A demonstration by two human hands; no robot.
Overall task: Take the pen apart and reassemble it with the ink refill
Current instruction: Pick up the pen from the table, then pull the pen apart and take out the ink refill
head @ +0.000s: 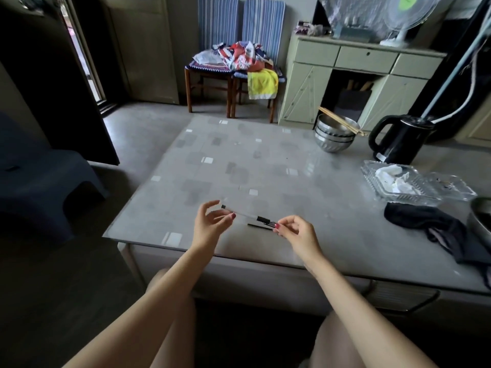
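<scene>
Fingers of the left hand (210, 224) are pinched on the pen (247, 215), its tip gripped by the right hand (295, 232), above a grey table (265, 166).

We are looking from a single head-worn camera, facing forward and steeply down over the near edge of the table (265, 168). We are sitting close: both forearms are reaching in from the bottom of the wide-angle frame, and the view is bending toward its edges. Beyond the table's far edge we are seeing two chairs (233, 62) and a cabinet (358, 65).
</scene>
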